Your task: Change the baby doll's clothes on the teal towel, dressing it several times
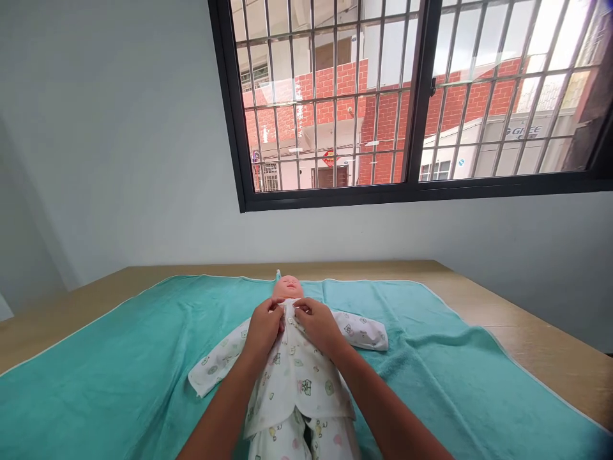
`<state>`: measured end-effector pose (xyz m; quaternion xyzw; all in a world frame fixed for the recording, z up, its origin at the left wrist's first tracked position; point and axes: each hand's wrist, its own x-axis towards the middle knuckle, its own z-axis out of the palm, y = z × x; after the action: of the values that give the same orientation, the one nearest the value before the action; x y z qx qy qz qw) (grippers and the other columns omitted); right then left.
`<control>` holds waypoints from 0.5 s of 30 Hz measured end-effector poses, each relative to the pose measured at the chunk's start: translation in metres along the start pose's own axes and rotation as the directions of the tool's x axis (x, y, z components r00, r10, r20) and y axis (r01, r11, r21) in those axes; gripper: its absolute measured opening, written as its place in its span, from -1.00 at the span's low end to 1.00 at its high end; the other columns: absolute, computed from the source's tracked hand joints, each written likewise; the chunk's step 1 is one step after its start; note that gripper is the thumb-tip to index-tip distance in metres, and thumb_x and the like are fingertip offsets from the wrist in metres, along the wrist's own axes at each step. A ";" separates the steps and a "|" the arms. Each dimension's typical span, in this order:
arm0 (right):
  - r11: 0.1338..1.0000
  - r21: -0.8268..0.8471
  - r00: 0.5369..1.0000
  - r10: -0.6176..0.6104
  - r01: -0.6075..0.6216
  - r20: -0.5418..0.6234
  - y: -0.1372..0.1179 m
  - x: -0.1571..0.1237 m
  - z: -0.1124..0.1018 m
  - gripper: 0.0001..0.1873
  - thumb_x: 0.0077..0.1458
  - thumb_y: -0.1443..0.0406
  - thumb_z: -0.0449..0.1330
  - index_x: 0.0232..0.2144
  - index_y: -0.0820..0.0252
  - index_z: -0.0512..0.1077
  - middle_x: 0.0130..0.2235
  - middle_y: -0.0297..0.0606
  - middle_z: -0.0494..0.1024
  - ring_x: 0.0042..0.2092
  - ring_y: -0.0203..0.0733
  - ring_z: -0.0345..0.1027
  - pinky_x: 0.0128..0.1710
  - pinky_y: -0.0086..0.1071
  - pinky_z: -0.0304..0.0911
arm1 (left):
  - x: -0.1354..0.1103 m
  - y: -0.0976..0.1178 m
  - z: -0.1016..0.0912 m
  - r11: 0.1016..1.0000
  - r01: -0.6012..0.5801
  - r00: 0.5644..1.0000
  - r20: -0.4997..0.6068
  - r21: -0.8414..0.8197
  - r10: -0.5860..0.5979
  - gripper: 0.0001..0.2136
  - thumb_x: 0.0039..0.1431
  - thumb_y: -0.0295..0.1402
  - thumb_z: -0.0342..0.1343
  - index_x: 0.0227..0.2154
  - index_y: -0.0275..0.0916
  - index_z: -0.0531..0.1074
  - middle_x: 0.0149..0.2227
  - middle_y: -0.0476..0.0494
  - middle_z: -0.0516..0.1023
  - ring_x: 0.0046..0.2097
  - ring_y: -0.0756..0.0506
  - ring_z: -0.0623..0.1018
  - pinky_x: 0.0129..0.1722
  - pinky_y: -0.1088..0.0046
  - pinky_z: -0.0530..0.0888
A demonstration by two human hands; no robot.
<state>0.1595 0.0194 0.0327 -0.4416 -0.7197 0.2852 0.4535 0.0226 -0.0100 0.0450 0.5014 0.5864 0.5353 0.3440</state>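
Observation:
A baby doll [289, 287] lies on its back, head toward the wall, dressed in a white printed jacket [299, 377] and matching trousers [330, 439]. The jacket's sleeves spread out to both sides. At the collar, my left hand [266, 324] pinches the jacket's front edge with bent fingers. Just across from it, my right hand [317, 322] has its thumb and fingertips closed on the other side of the neckline. Any fastener between the fingertips is too small to make out. Below the hands, the jacket's front edges meet down the middle and part at the hem.
Under the doll a turquoise towel [143, 358] with some folds covers much of the wooden table [517, 313]. Behind the table stands a pale wall [143, 160] with a barred, dark-framed window [325, 199].

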 end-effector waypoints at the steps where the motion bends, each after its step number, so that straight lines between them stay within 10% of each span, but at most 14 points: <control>1: 1.000 -0.008 1.000 -0.002 0.002 0.010 0.000 0.000 0.000 -0.71 0.05 0.34 0.02 -0.33 0.16 0.55 -0.28 -0.26 0.60 -0.25 -0.20 0.40 -0.21 -0.39 0.19 | 0.006 0.002 0.002 0.998 -0.042 0.999 -0.005 0.055 0.042 -0.73 0.01 -0.43 0.01 -0.23 -0.27 0.51 -0.52 -0.04 0.52 -0.51 0.00 0.43 -0.49 0.52 0.30; 9: 0.996 -0.079 0.999 0.043 -0.042 0.003 0.006 0.005 0.003 -0.71 0.01 0.35 0.04 -0.31 0.18 0.56 -0.24 -0.23 0.57 -0.20 -0.20 0.37 -0.16 -0.38 0.16 | 0.036 -0.005 0.006 0.916 -0.168 0.986 0.064 0.364 0.156 -0.84 0.00 -0.46 0.04 -0.60 -0.28 0.47 -0.48 -0.12 0.56 -0.37 -0.07 0.49 -0.38 0.47 0.30; 15: 0.982 -0.112 0.985 0.160 -0.152 0.068 0.007 0.018 -0.001 -0.65 0.12 0.10 0.02 -0.44 0.21 0.45 -0.45 -0.30 0.51 -0.40 -0.24 0.30 -0.39 -0.41 0.12 | 0.035 -0.007 -0.002 0.998 0.069 0.991 0.118 -0.004 -0.068 -0.89 -0.02 -0.35 0.14 -0.55 -0.28 0.41 -0.72 0.11 0.28 -0.71 0.10 0.20 -0.67 0.54 0.10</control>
<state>0.1597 0.0386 0.0344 -0.5088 -0.7139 0.2981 0.3776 0.0101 0.0233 0.0429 0.5101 0.5798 0.4949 0.3983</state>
